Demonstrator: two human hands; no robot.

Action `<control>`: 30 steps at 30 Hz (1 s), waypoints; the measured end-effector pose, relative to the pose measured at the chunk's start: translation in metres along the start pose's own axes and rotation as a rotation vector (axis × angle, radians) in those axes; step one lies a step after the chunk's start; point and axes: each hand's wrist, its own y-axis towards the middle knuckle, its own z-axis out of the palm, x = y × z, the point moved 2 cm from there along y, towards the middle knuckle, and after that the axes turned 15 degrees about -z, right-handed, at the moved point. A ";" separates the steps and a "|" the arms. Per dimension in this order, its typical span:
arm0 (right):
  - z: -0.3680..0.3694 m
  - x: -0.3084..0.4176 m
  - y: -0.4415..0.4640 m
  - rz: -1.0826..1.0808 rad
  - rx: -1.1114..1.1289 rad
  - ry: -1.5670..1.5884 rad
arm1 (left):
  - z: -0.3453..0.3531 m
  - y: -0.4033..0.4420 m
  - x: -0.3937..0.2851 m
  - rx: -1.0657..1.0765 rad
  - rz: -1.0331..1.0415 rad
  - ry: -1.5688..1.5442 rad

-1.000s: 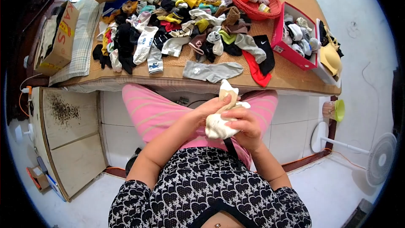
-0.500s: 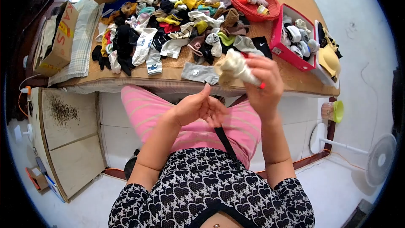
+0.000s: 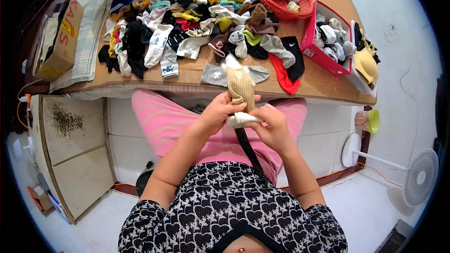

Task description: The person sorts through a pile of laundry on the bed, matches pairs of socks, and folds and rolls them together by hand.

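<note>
A beige ribbed sock point(image 3: 240, 82) with white parts hangs between my hands, over the front edge of the bed. My left hand point(image 3: 219, 114) is closed on its left side, thumb on top. With fingers pinched, my right hand point(image 3: 272, 125) grips the white end point(image 3: 243, 120) of the bundle; whether that end is a separate sock I cannot tell. Just behind lies a grey sock point(image 3: 215, 74), partly covered by the beige one. A red sock point(image 3: 284, 72) and a black sock point(image 3: 294, 56) lie to the right, beyond my right hand.
A large pile of mixed socks point(image 3: 192, 21) spreads over the bed point(image 3: 323, 82). At the right stand a red basket point(image 3: 307, 2) and a pink box point(image 3: 307, 55), both holding socks. Cardboard boxes stand left, a white fan point(image 3: 420, 177) at the lower right.
My right hand has come down and left with the beige sock, from above the bed to my lap. The left hand, open before, now holds the sock too. The red sock is uncovered.
</note>
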 end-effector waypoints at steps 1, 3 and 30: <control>0.002 -0.004 0.000 0.139 -0.001 0.075 | 0.001 0.000 0.000 0.001 0.030 0.049; 0.014 -0.017 -0.006 0.266 0.005 0.182 | -0.003 -0.002 -0.001 -0.002 0.031 0.099; 0.014 -0.033 -0.008 0.434 -0.178 0.349 | 0.010 -0.007 0.002 -0.017 0.214 0.264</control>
